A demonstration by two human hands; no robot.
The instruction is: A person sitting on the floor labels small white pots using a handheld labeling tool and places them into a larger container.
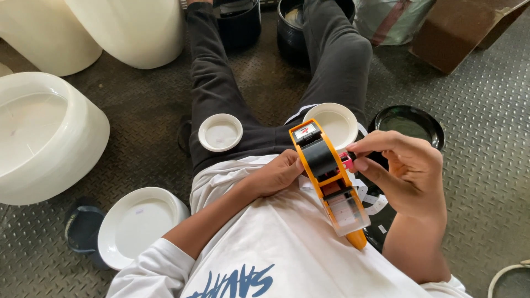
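An orange label gun (330,179) with a black middle and a clear lower housing lies over the person's lap, just above the white shirt. The left hand (274,175) has its grip closed on the gun's left side; the right hand (406,171) pinches a small pink knob (347,160) on its right side. The label strip (371,200) curls partly hidden under the right hand. Beyond, white lids (221,132) rest on the dark trousers; a black lid (409,124) lies on the metal floor (486,132).
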